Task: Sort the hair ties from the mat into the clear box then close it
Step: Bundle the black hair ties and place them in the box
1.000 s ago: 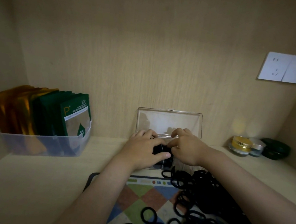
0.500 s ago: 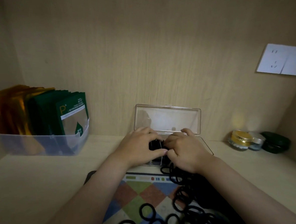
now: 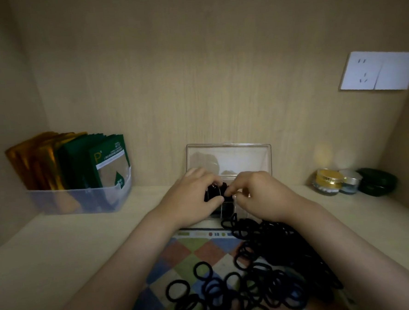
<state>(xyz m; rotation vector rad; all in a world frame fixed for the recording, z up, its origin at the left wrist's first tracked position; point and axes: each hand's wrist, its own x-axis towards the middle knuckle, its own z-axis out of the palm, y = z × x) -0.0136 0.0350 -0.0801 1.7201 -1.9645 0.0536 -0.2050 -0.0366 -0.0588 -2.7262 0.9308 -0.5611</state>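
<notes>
A clear box stands at the back of the shelf, its lid upright against the wall. Both hands are over its tray. My left hand and my right hand pinch a bunch of black hair ties between their fingertips, pressed into the box's left side. Most of the tray is hidden by the hands. Several loose black hair ties lie piled on the checkered mat in front of the box, mostly on its right half.
A translucent bin with gold and green sachets stands at the left. Small jars and a dark round case sit at the right by the side wall. A white socket plate is on the back wall.
The view has shifted slightly. Both hands stay at the box, and their fingers have spread a little around the bunch of ties.
</notes>
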